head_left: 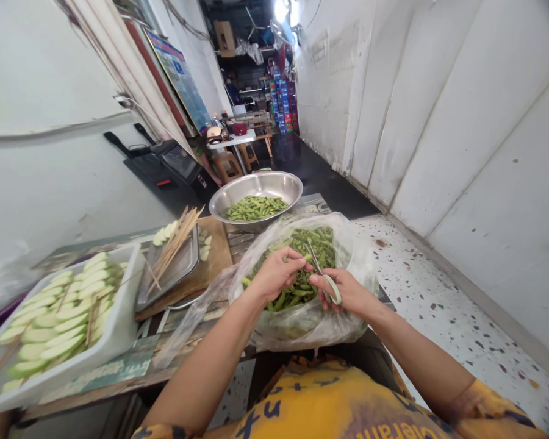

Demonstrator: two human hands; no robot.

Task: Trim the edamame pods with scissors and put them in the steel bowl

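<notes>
A clear plastic bag (pixel 348 244) full of green bean pods (pixel 322 241) rests in front of me. My left hand (pixel 274 274) is over the bag, fingers pinched on one green pod at its tip. My right hand (pixel 343 291) grips green-handled scissors (pixel 324 277), whose blades point up toward the pod in my left hand. Beyond the bag stands a steel bowl (pixel 279 183) holding trimmed green pods (pixel 255 207).
At left, a white tub (pixel 123 323) holds skewered pale green slices. A metal tray (pixel 183 262) with bamboo skewers (pixel 176 247) lies on a wooden board (pixel 215 250). A speckled floor (pixel 439 299) and white wall lie right; stools and a small table stand far back.
</notes>
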